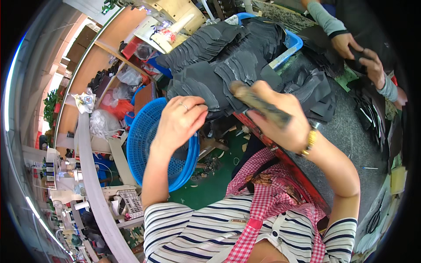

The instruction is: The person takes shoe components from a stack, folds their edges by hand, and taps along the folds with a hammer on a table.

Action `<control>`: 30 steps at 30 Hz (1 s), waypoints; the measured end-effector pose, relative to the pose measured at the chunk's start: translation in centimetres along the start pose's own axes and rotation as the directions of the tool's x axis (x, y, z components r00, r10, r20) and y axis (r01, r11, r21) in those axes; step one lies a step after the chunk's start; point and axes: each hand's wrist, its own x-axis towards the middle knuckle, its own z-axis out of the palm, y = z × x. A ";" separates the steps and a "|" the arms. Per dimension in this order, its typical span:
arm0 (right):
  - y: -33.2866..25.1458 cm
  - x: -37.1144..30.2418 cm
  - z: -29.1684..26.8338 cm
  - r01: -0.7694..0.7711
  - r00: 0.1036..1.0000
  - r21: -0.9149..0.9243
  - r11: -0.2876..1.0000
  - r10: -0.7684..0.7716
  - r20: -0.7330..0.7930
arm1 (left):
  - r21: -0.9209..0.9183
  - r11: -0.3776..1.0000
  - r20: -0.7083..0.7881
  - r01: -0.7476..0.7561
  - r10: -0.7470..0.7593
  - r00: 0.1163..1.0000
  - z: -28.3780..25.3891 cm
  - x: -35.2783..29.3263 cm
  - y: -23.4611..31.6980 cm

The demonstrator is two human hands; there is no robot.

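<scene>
My right hand (287, 120) is closed around a worn, brown, stained brush (263, 103), which is blurred and partly covered by my fingers. Its far end hangs over a spread of overlapping black sheet pieces (245, 65), some with whitish smears. My left hand (180, 122) has its fingers curled and pressed together at the near edge of these pieces; whatever it may pinch is hidden. Below that hand stands a blue plastic basket (142, 131), with a dark thing partly seen inside.
More black pieces (313, 94) lie on the dark worktable (351, 131) to the right. At the far right a co-worker's hands (372, 65) hold a dark piece. A blue crate (294, 41) sits behind the pile. Plastic bags (105, 122) and shelves (116, 26) are on the left.
</scene>
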 end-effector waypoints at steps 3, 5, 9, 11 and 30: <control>0.5 2.8 3.8 0.057 0.998 -0.080 0.995 -0.057 0.006 | 0.066 0.998 -0.223 0.004 0.011 0.975 1.9 -1.0 0.7; 0.3 4.0 5.9 0.077 0.996 -0.145 0.986 -0.071 0.047 | 0.072 0.997 -0.317 0.037 -0.012 0.948 2.6 -1.8 1.1; -0.5 4.9 6.6 0.126 0.983 -0.177 0.976 -0.099 0.156 | 0.081 0.995 -0.424 0.060 -0.020 0.906 3.4 -2.6 0.6; -0.7 4.9 6.7 0.154 0.976 -0.190 0.970 -0.120 0.182 | 0.080 0.996 -0.447 0.036 0.004 0.894 3.7 -2.9 0.5; 0.7 5.0 7.5 -0.026 0.997 -0.121 0.992 0.035 0.069 | -0.764 0.370 -0.198 0.529 -0.914 0.354 5.5 -4.9 2.0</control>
